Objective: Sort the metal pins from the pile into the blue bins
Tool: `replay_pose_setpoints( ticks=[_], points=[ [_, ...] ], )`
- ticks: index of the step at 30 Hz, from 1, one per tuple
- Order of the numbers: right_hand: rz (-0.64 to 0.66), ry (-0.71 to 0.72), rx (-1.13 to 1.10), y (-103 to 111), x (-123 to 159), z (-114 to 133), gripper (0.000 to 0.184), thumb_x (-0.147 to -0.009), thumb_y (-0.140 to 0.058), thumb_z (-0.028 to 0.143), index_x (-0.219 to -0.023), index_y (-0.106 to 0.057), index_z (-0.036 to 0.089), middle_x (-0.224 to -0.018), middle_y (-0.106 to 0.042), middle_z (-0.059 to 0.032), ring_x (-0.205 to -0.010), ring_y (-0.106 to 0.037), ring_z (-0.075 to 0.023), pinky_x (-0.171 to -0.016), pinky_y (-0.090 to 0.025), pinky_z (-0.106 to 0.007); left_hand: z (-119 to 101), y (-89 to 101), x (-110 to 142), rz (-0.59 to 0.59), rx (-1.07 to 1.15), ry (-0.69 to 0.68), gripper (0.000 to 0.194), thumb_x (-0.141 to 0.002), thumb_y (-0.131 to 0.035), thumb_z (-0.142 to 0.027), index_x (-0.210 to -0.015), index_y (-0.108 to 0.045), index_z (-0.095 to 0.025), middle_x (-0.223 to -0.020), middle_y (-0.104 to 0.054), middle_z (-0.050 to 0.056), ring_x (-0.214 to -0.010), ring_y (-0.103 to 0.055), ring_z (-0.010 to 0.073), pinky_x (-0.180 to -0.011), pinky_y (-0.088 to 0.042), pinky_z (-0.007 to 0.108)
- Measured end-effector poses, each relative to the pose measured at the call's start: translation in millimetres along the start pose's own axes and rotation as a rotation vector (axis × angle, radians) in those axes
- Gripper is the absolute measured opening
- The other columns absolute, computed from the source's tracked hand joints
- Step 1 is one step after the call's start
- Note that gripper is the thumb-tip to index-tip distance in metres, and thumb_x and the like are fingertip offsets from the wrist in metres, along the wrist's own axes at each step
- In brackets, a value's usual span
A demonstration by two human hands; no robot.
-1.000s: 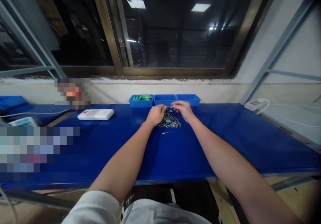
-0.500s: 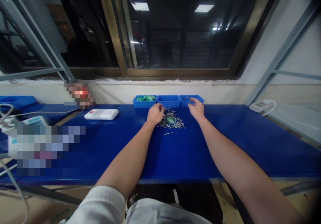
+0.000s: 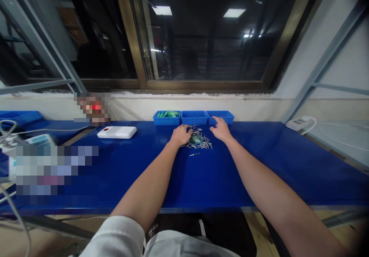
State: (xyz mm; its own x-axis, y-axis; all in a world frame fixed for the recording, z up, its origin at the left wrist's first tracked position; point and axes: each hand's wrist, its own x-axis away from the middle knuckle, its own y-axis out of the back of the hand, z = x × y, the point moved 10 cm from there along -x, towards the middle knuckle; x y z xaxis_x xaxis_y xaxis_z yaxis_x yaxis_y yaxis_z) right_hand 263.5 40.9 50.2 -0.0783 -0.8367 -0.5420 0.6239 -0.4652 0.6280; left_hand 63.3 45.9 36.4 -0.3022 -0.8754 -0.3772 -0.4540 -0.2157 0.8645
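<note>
A loose pile of metal blind rivets lies on the blue table, with a green-tinted packet amid it. My left hand rests at the pile's left edge, fingers slightly bent and thumb apart; no held piece shows. To the right of the pile hovers my right hand, open, with thumb and forefinger spread and nothing visible between them. Its fingertips are just in front of the right blue bin. One single rivet lies apart, nearer to me.
Behind the pile stand a middle blue bin and a left blue bin with green packets. A white power bank-like box lies left. Cables and a white device are at the right edge. The window wall bounds the back.
My right hand has drawn back left and down from the right bin, and the thin piece at its fingertips no longer shows. My left hand has shifted slightly right, its fingers spreading over the pile.
</note>
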Motion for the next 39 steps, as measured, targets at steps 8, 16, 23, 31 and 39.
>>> replay_pose_setpoints(
  ticks=[8,16,23,31,39],
  points=[
    [0.278,0.142,0.069,-41,14,30,0.027,-0.074,-0.057,0.025,-0.099,-0.066,0.018,-0.089,-0.065,-0.0065,-0.080,-0.058,-0.0171,-0.078,-0.044,-0.030,-6,-9.1,-1,0.032,-0.027,-0.074,0.033,-0.084,-0.044,-0.034,-0.108,-0.062,-0.022,-0.113,-0.062,0.008,-0.103,-0.057,0.0214,-0.089,-0.042,0.031],
    [0.267,0.207,0.154,-50,15,37,0.026,-0.081,-0.053,0.028,-0.101,-0.067,0.021,-0.096,-0.065,-0.0086,-0.089,-0.058,-0.0198,-0.086,-0.041,-0.032,-6,-6.2,-2,0.047,-0.071,-0.020,0.022,-0.078,-0.050,-0.031,-0.085,-0.070,-0.024,-0.094,-0.068,0.006,-0.090,-0.061,0.0226,-0.079,-0.044,0.031],
    [0.307,0.271,0.123,-58,17,44,0.024,-0.081,-0.054,0.023,-0.100,-0.067,0.020,-0.096,-0.065,-0.0081,-0.095,-0.056,-0.0203,-0.089,-0.039,-0.033,-13,3.4,0,-0.007,-0.053,-0.010,0.017,-0.079,-0.053,-0.029,-0.081,-0.069,-0.024,-0.096,-0.067,0.006,-0.097,-0.057,0.0236,-0.085,-0.038,0.037],
    [0.232,0.250,-0.028,-36,16,55,0.018,-0.080,-0.055,0.024,-0.091,-0.069,0.019,-0.089,-0.067,-0.0063,-0.080,-0.058,-0.0172,-0.078,-0.042,-0.031,-20,20.3,3,-0.139,0.098,-0.072,0.018,-0.084,-0.046,-0.025,-0.085,-0.064,-0.022,-0.094,-0.065,0.003,-0.094,-0.057,0.0187,-0.085,-0.037,0.033],
    [0.262,0.175,-0.149,-29,16,58,0.024,-0.083,-0.049,0.029,-0.074,-0.067,0.016,-0.073,-0.067,-0.0020,-0.068,-0.058,-0.0148,-0.066,-0.041,-0.025,-27,25.6,4,-0.184,0.216,-0.121,0.020,-0.087,-0.044,-0.029,-0.092,-0.061,-0.019,-0.094,-0.066,0.004,-0.089,-0.059,0.0170,-0.081,-0.041,0.028]
  ],
)
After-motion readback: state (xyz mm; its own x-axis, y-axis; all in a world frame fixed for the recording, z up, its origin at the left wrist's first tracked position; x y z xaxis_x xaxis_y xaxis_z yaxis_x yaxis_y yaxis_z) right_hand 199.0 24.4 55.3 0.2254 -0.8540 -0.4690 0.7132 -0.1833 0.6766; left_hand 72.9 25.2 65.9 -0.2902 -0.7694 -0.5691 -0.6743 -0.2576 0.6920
